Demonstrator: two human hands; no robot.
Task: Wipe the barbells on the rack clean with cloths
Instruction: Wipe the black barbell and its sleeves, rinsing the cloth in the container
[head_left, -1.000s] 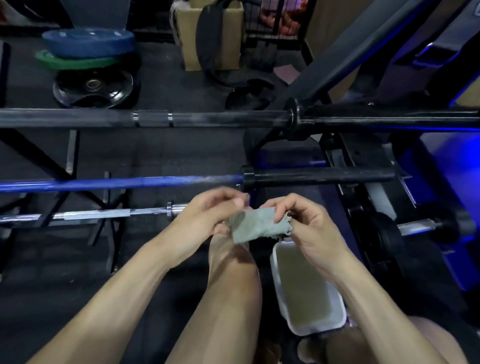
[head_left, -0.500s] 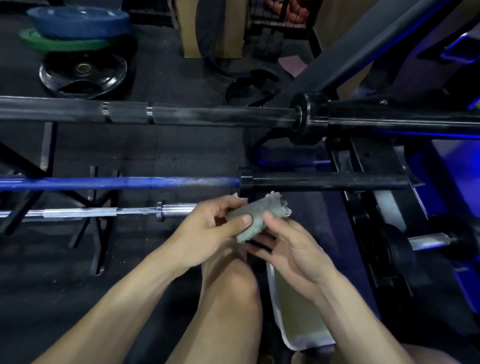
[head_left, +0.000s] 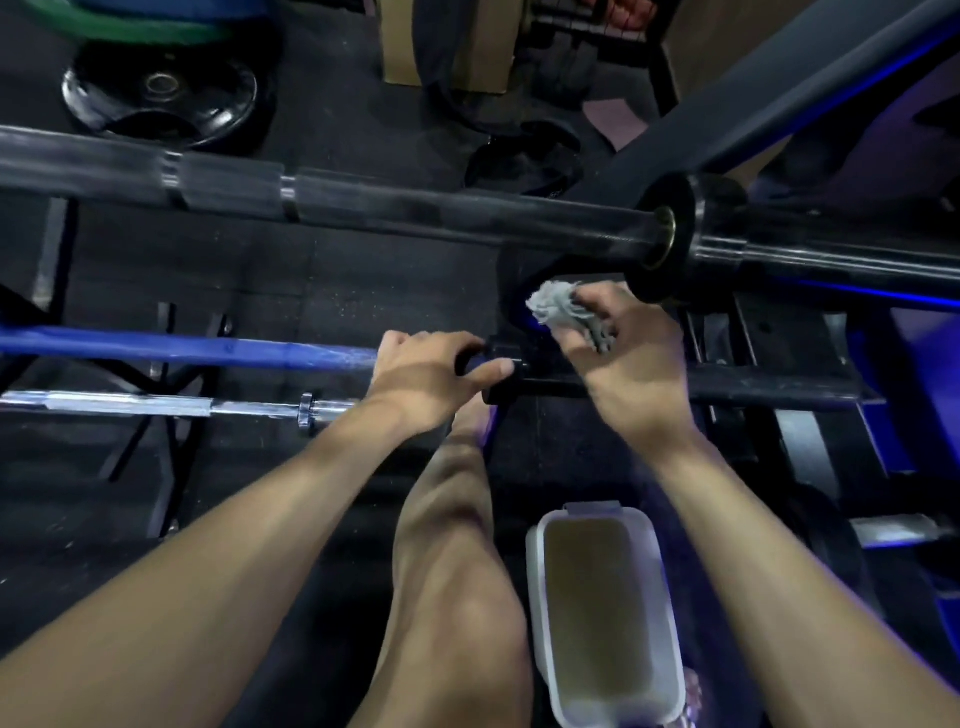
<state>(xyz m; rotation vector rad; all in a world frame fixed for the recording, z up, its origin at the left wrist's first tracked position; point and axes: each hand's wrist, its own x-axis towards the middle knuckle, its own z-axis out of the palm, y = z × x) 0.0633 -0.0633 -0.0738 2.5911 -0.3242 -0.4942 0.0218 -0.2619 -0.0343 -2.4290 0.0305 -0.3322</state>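
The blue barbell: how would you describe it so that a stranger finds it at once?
Three barbells lie across the rack. It is the middle one, below the thick black bar and above the thin chrome bar. Only its shaft is blue, and the left hand grips it.

cloth (head_left: 558, 310): pale grey
top barbell (head_left: 415, 208): black shaft, brass ring at the collar
middle barbell (head_left: 182, 349): blue shaft, black sleeve
lowest barbell (head_left: 156, 404): shiny silver
tub (head_left: 535, 597): white rim, murky olive-brown inside
weight plates (head_left: 161, 91): black, with green above
floor (head_left: 363, 291): black, white-speckled
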